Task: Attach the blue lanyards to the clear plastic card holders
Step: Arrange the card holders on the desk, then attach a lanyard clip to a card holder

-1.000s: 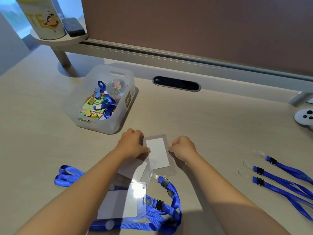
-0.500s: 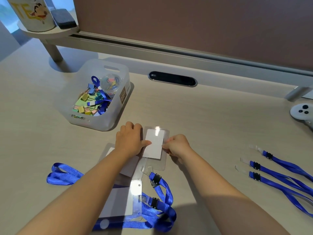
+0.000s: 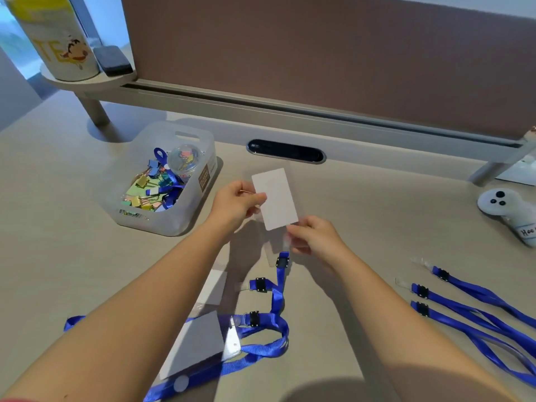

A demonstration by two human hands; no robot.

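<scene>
while both hands (image 3: 240,203) pinch it, clear holder (image 3: 277,198) shows flat white rectangle.

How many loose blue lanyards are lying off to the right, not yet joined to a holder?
3. They lie side by side at the desk's right edge: the farthest lanyard, the middle lanyard and the nearest lanyard. Their straps run out of frame, so more may be hidden.
</scene>
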